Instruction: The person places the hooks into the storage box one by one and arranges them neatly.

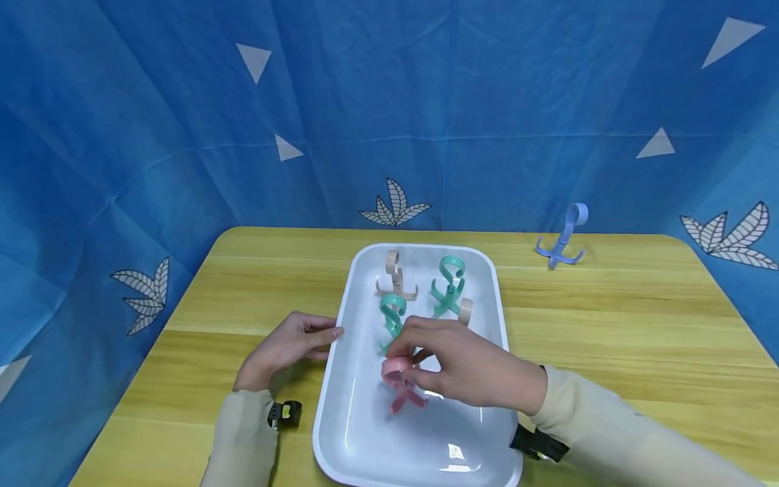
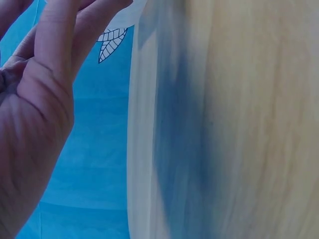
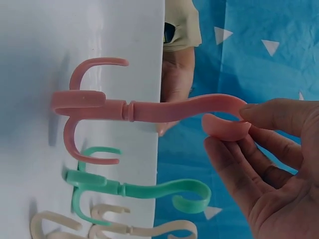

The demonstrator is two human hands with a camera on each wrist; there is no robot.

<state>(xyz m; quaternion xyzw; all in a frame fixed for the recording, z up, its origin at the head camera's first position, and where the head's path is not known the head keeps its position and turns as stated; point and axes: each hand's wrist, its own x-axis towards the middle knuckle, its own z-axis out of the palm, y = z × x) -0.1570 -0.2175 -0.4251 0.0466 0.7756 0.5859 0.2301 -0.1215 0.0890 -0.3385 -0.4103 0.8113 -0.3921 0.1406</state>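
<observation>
My right hand [image 1: 453, 358] pinches a pink multi-prong hook [image 3: 169, 110] by its curled top, thumb on one side and fingers on the other. The hook stands upright, its prongs low over the white tray [image 1: 371, 450]. At the tray's left side my left hand [image 1: 295, 345] touches the rim with fairly straight fingers. Just beyond the pink hook is a green hook [image 1: 392, 314], partly covered by my right hand. Another green hook [image 1: 449, 287] and a beige hook [image 1: 395, 277] stand farther back. A second beige hook [image 1: 465, 311] shows only its top behind my right hand.
A blue hook [image 1: 562, 237] stands outside the tray at the back right of the wooden table [image 1: 608, 325]. Behind the table hangs a blue curtain [image 1: 377, 81] with leaf and triangle prints. The tray's raised rim surrounds the hooks inside it.
</observation>
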